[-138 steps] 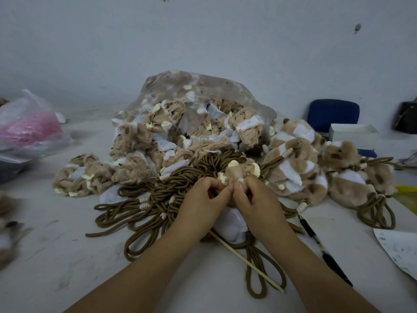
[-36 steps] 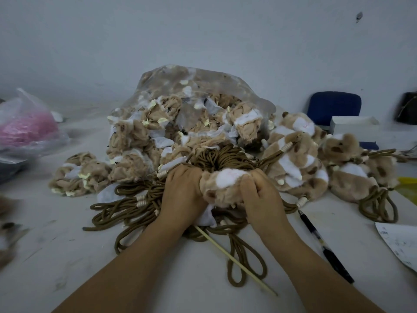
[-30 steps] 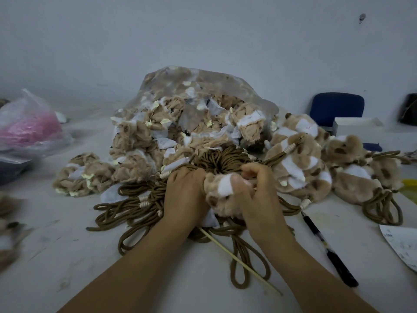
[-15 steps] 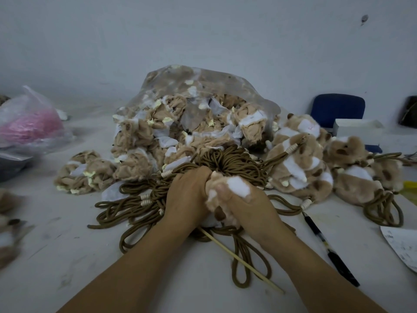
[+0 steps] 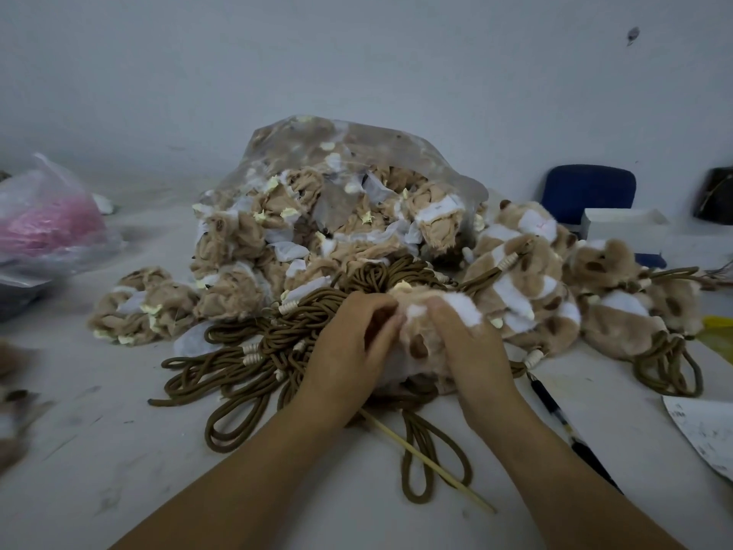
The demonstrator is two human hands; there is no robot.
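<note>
A small tan and white plush toy skin (image 5: 420, 335) with brown spots sits between both my hands, low over the table. My left hand (image 5: 351, 351) grips its left side with curled fingers. My right hand (image 5: 466, 347) grips its right side, thumb pressed into the fur near a white patch. Beneath them lies a tangle of brown cords (image 5: 277, 343) with cream beads. A thin wooden stick (image 5: 428, 462) lies on the table under my wrists.
A clear plastic bag (image 5: 337, 192) of inside-out plush skins lies behind the cords. Turned plush toys (image 5: 527, 287) pile up at right. A black pen (image 5: 567, 426), a paper sheet (image 5: 706, 430), a pink-filled bag (image 5: 51, 224), a blue chair (image 5: 591, 192) and a white box (image 5: 622, 228) surround them.
The plush has gone from a small inside-out bundle pinched by the fingertips to a fuller furry shape. My hands have spread apart a little on it.
</note>
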